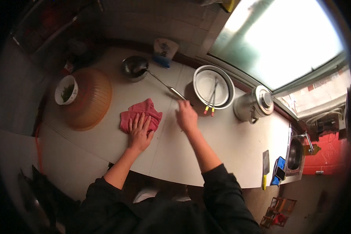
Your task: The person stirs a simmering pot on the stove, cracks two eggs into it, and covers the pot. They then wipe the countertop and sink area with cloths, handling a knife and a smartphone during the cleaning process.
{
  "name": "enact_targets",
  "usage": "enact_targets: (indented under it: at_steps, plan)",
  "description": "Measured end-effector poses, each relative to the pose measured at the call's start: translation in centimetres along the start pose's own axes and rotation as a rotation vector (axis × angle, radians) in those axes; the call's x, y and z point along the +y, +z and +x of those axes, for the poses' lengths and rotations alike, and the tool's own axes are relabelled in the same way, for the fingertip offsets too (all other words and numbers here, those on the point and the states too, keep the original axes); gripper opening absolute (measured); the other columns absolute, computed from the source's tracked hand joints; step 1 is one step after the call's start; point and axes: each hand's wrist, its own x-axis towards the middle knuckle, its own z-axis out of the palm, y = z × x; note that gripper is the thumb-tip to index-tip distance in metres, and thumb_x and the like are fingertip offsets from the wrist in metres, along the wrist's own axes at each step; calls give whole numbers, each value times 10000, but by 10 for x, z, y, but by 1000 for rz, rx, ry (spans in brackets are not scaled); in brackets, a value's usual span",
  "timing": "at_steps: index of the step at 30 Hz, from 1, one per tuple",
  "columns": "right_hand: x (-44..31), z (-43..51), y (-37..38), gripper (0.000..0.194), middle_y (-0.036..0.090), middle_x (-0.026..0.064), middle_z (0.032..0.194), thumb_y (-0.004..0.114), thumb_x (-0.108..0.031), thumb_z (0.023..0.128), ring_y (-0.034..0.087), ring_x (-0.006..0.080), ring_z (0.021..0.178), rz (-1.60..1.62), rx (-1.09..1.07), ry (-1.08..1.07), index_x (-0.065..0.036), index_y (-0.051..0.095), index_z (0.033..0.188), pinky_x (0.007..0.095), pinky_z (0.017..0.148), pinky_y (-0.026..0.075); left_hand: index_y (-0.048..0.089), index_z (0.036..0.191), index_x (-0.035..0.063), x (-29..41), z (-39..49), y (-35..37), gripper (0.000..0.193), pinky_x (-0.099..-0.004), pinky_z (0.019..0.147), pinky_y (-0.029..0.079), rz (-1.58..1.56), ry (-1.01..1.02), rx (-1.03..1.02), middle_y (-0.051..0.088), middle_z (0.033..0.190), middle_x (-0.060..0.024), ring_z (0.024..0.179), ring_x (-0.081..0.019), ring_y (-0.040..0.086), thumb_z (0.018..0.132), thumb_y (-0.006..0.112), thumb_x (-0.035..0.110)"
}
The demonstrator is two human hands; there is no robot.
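Observation:
My left hand (139, 133) lies flat with its fingers spread on a folded pink cloth (146, 112) on the white countertop (175, 152). To its right, my right hand (187, 115) is closed near the handle end of a metal ladle (161, 81); its fingers look curled around that end. The ladle's head rests at a dark metal bowl (135, 68) near the back of the counter. Beyond my right hand, a pale bowl (212, 87) sits inside a metal basin (230, 95), with chopsticks (213, 98) laid across it.
An orange translucent dome (93, 99) with a bowl of greens (66, 90) stands left. A printed bag (165, 49) is at the back. Rightward are a lidded metal pot (248, 106), a yellow-handled cleaver (265, 166), a phone on blue cloth (280, 173) and a sink (294, 153).

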Motion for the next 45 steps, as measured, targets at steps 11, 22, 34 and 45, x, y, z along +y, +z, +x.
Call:
enact_targets:
  at_steps: [11,22,34,45]
  plan:
    - [143,-270,-109,268,573,110,987,596,-117,782,595,303,732,173,72,472,-93,559,1046,395,647,487,350,1354,141,140,-15,78,633,-514,1073,87,17,133,-46,247,1437,-122,1320,-311,220,768,574,230]
    - [338,-449,-232,498,456,165,1176,635,-63,731,435,328,1115,-262,116,841,-34,445,1190,410,956,341,521,1162,105,354,-38,173,431,-449,960,293,-284,309,-103,487,1238,-107,1111,-280,455,737,562,45]
    - [378,-445,-234,326,480,148,900,595,-75,624,501,337,862,-154,-21,745,-20,451,912,431,713,460,554,1090,61,474,141,222,385,-366,919,386,-389,406,264,547,1130,-122,1066,-305,491,723,534,-53]
    - [373,-470,-253,282,586,194,725,604,-172,683,580,395,688,336,152,840,-49,517,921,461,605,464,564,1049,80,523,60,256,349,-357,927,388,-655,606,-484,593,1026,-121,1047,-286,531,724,581,-45]
